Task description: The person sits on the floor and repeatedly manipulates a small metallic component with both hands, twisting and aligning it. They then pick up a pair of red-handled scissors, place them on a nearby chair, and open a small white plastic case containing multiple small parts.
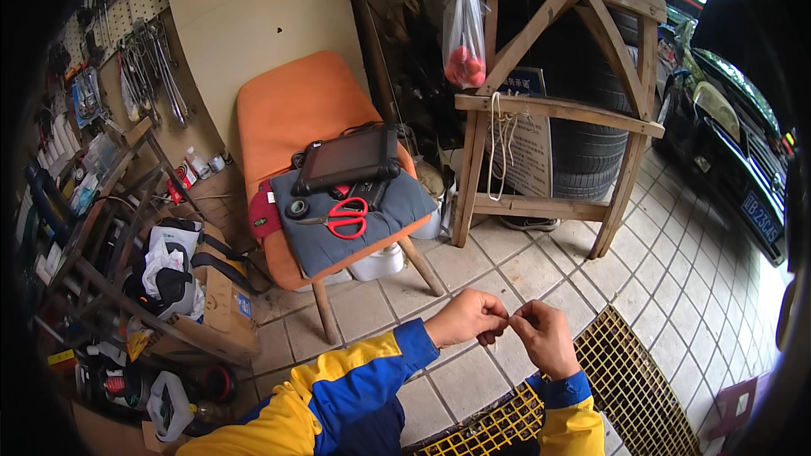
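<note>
My left hand and my right hand meet fingertip to fingertip in front of me, above the tiled floor. Both are closed in a pinch; whatever lies between the fingers is too small to make out. Beyond them stands an orange chair with a grey-blue cushion on its seat. On that cushion lie red-handled scissors, a roll of black tape and a dark rugged tablet.
A wooden rack holds stacked tires, with a bag of red fruit hanging from it. Yellow floor grating runs at lower right. Left are a cluttered metal shelf and a cardboard box. A car stands far right.
</note>
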Demonstrator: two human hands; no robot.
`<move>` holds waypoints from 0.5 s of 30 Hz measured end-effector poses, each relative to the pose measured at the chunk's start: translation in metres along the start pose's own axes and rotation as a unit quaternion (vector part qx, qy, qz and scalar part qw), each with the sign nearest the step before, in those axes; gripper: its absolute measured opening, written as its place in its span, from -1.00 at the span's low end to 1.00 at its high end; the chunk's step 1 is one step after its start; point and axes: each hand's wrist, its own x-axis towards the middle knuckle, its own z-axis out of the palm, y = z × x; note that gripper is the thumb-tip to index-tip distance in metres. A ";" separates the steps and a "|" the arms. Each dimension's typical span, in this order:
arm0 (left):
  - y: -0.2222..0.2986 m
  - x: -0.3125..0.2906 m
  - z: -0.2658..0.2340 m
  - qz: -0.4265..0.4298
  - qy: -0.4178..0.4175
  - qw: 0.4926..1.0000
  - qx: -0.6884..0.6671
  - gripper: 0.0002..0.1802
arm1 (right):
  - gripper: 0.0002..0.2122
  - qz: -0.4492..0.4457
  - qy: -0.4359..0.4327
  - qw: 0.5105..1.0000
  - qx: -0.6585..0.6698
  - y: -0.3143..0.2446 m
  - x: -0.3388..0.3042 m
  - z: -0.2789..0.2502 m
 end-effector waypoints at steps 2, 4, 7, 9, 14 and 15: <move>0.004 -0.001 0.002 -0.001 -0.018 1.000 0.013 -0.90 | -0.81 0.002 -0.002 1.000 -0.007 -0.003 0.001 0.000; 0.007 -0.002 0.003 -0.011 -0.032 0.999 0.017 -0.89 | -0.82 0.026 -0.002 1.000 -0.017 -0.003 0.002 0.002; 0.008 -0.003 0.001 -0.007 -0.043 0.998 0.050 -0.86 | -0.81 -0.028 0.016 0.999 -0.028 0.002 0.005 0.002; 0.005 -0.004 -0.001 -0.026 -0.022 0.999 -0.005 -0.86 | -0.75 0.002 0.011 1.000 0.001 0.010 0.006 0.001; 0.003 -0.006 -0.006 -0.066 -0.021 0.987 -0.145 -0.86 | -0.80 0.088 -0.038 0.980 0.173 0.027 0.007 -0.001; 0.004 -0.007 -0.007 -0.062 -0.025 0.985 -0.162 -0.87 | -0.81 0.094 -0.046 0.975 0.197 0.027 0.007 -0.001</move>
